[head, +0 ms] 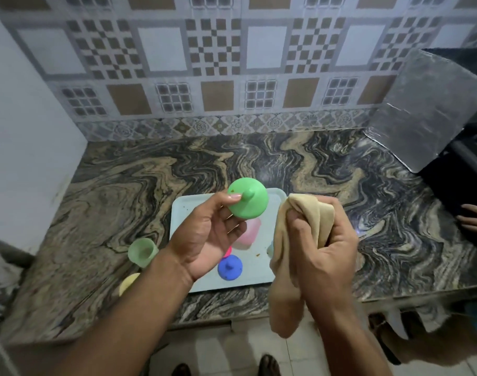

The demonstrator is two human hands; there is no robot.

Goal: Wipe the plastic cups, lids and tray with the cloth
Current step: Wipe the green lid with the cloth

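Green lid point(247, 200) pinched by left hand point(208, 236) above tray point(183, 213) on counter point(340, 169). Right hand point(321, 248) clenched round beige cloth point(308, 221) beside it. Blue lid point(230, 267), pink cup point(249, 234) on tray; green cup point(142, 251) left of tray.

Head view (close) down onto counter point(259, 164)

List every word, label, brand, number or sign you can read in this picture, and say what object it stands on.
None can be read.
The green lid, blue lid, green cup, tray and cloth show no print.
The wall tiles bear patterns only, no text.
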